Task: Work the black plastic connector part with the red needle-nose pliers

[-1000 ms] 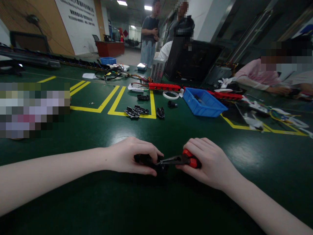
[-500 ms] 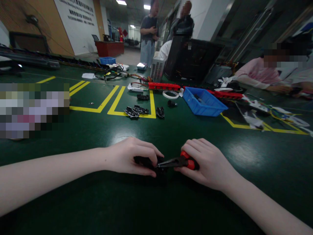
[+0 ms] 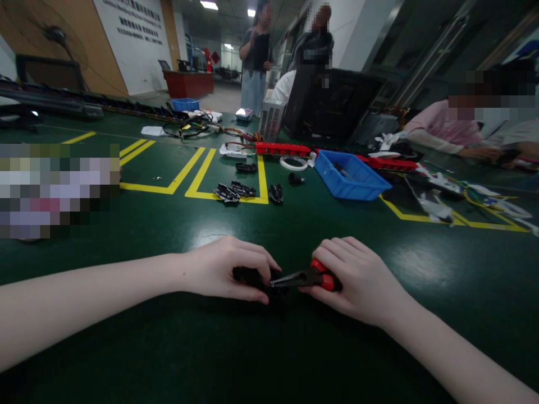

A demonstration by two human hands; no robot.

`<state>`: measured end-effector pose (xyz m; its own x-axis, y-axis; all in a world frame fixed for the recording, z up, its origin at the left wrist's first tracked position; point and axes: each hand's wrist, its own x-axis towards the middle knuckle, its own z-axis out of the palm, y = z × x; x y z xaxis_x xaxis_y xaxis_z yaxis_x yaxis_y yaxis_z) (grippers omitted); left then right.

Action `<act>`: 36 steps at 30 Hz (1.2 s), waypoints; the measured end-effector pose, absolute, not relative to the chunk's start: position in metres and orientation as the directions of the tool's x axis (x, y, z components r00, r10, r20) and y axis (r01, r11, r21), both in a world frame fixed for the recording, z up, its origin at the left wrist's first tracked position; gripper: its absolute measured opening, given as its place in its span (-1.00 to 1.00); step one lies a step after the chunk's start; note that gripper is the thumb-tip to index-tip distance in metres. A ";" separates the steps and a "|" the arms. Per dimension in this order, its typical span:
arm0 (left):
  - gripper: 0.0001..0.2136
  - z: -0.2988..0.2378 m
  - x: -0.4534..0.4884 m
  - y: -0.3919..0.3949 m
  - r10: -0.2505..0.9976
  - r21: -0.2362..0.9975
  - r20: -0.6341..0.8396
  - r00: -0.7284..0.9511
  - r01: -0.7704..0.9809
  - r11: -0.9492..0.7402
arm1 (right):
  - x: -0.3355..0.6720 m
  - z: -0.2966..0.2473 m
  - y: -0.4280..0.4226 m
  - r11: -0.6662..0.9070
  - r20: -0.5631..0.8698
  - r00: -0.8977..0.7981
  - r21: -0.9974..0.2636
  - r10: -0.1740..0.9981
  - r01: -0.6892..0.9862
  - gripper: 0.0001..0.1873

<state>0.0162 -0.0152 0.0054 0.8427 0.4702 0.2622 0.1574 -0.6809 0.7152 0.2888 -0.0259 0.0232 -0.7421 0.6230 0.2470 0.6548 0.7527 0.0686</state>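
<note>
My left hand (image 3: pixel 223 269) is closed over a small black part (image 3: pixel 249 276) that rests on the dark green table (image 3: pixel 269 348). Most of the part is hidden under my fingers. My right hand (image 3: pixel 362 280) grips red-handled pliers (image 3: pixel 309 278), whose dark jaws point left and meet the black part between my two hands. Both forearms lie low over the table near its front.
Several loose black parts (image 3: pixel 236 192) lie on yellow floor-tape lines (image 3: pixel 202 168) farther back. A blue bin (image 3: pixel 351 175), a red strip (image 3: pixel 283 148), a roll of tape (image 3: pixel 293 163) and cables sit behind. A seated person (image 3: pixel 446 132) works at the right; two people stand at the back.
My right hand and the pliers have shifted slightly left, closer to the black part. My left hand has barely moved.
</note>
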 end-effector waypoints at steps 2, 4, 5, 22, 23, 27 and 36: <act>-0.87 0.005 0.016 -0.015 0.464 0.711 0.256 0.848 0.160 -0.685 | 0.287 0.021 -0.026 0.753 0.246 -0.744 0.076 0.621 0.654 -0.68; -0.88 0.005 0.017 -0.015 0.464 0.707 0.256 0.848 0.163 -0.688 | 0.285 0.019 -0.027 0.751 0.245 -0.743 0.081 0.623 0.656 -0.68; -0.88 0.005 0.017 -0.015 0.465 0.707 0.260 0.846 0.161 -0.689 | 0.284 0.019 -0.027 0.748 0.245 -0.741 0.080 0.625 0.658 -0.69; -0.91 0.010 0.019 -0.016 0.640 0.573 0.227 0.734 0.430 -0.697 | 0.296 0.014 -0.014 0.650 0.282 -0.625 0.006 0.728 0.759 -0.68; -0.91 0.010 0.020 -0.017 0.651 0.550 0.227 0.724 0.457 -0.699 | 0.297 0.012 -0.012 0.638 0.277 -0.612 -0.003 0.741 0.770 -0.66; -0.91 0.011 0.020 -0.019 0.702 0.530 0.227 0.675 0.519 -0.670 | 0.300 0.008 -0.008 0.605 0.258 -0.576 -0.041 0.776 0.795 -0.62; -0.90 0.009 0.021 -0.019 0.754 0.517 0.239 0.611 0.577 -0.632 | 0.320 0.013 0.000 0.642 0.195 -0.618 -0.093 0.762 0.761 -0.39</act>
